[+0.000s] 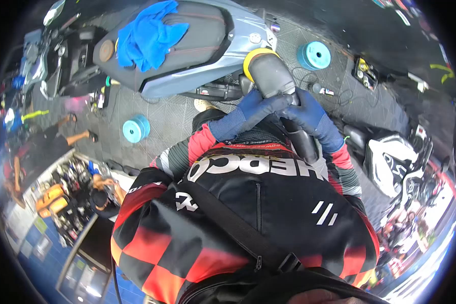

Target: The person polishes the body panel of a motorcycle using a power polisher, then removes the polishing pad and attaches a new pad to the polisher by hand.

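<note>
A black power polisher (272,74) with a yellow pad (248,65) is held in front of my chest, its head pointing away from me. My left hand (248,112), in a dark blue glove, closes on the polisher's neck from the left. From the other side, my right hand (308,115), gloved alike, grips around the same neck. The handle runs back toward my body below the hands. Beside the pad is the grey-blue tail of a motorcycle (244,38); whether they touch, I cannot tell. On its black seat (202,31) lies a crumpled blue cloth (148,36).
A round blue item (314,55) stands on the grey floor at right, another blue round one (136,128) at left. Cables lie near the right one. White-and-black bodywork (390,162) is to my right. Other people (102,198) are at left, near a cluttered bench.
</note>
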The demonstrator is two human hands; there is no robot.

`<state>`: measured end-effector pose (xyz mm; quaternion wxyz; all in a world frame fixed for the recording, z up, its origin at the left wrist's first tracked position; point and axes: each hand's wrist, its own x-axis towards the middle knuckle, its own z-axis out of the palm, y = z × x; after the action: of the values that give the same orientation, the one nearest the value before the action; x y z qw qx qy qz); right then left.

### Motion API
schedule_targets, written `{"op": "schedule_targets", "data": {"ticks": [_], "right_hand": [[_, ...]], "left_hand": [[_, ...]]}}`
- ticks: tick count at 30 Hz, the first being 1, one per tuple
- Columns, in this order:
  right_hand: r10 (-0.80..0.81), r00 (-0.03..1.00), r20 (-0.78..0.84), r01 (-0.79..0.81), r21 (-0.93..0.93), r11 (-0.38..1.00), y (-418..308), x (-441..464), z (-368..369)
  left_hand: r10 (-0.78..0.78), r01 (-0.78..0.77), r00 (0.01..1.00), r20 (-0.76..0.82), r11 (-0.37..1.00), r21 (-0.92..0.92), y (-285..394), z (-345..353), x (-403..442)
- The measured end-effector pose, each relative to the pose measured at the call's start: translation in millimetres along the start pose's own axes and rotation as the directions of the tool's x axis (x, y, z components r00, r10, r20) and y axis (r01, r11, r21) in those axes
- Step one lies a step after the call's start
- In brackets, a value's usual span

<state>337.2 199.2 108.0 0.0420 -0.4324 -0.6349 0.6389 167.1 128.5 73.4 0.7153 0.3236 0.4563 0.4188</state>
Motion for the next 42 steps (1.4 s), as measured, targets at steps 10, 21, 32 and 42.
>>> {"op": "schedule_targets", "data": {"ticks": [10,21,32,42], "right_hand": [[0.031,0.961,0.276,0.054,-0.295,0.954,-34,53,38],[-0.028,0.928,0.372,0.193,-0.416,0.888,-45,117,148],[0.025,0.864,0.504,0.24,-0.455,0.858,-73,180,252],[0.057,0.879,0.473,0.123,-0.341,0.932,-80,132,203]], "left_hand": [[0.107,-0.177,0.959,-0.264,0.95,-0.259,-28,-37,-39],[0.11,-0.221,0.948,-0.298,0.902,-0.372,-54,-135,-111],[-0.001,-0.314,0.895,-0.446,0.709,-0.631,-87,-214,-152],[-0.041,-0.201,0.938,-0.344,0.744,-0.637,-62,-176,-137]]}}
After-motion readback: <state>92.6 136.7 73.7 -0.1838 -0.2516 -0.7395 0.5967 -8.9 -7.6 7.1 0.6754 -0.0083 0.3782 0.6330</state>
